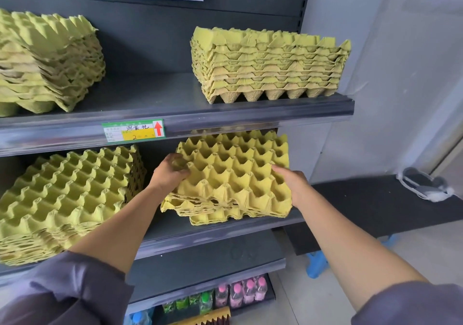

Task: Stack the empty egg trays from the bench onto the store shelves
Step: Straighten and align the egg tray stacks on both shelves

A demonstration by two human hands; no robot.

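Setting down another batch, looks like: left hand (168, 171) hooked over the left edge of the egg trays (233, 174), right hand (292, 181) clamped on the right edge, stack resting just below the price label (133, 129) on the lower shelf (215, 237). Bottom trays sitting skewed, so probably squaring up next, then letting go.

The upper shelf (250, 114) is being occupied by two egg tray stacks, left (47, 61) and right (268, 66), well apart, while the middle shelf (213, 234) is being loaded with a tall left stack (67, 199) and a short, uneven right stack (233, 181).
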